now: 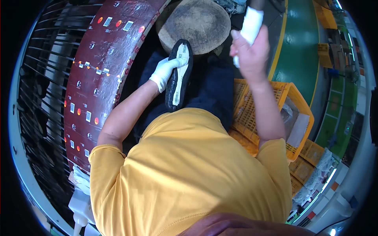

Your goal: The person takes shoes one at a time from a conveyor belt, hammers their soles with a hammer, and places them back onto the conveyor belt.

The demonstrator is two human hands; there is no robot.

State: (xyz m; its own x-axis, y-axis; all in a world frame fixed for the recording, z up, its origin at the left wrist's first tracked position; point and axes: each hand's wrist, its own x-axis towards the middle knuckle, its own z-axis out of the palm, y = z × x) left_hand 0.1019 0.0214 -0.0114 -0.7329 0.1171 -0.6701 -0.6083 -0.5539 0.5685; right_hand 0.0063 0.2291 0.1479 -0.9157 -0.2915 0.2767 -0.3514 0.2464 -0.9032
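Observation:
My left hand (164,73), in a white glove, is closed around a black shoe (171,91). A long pale panel with lettering runs down the middle of the shoe's upturned face, and my thumb presses across it. One end of the shoe overlaps the near edge of a round wooden block (197,23). Raised at the right, my bare right hand (252,53) is wrapped around a white-covered tool handle (251,25). The tool's dark far end runs out at the top edge, so its kind is not clear.
At my left stands a dark red printed board (98,74) beside a rack of dark bars (43,78). On my right is a yellow plastic crate (293,90) holding a clear bag and a pale flat piece. Green floor (301,51) with yellow lines extends beyond it.

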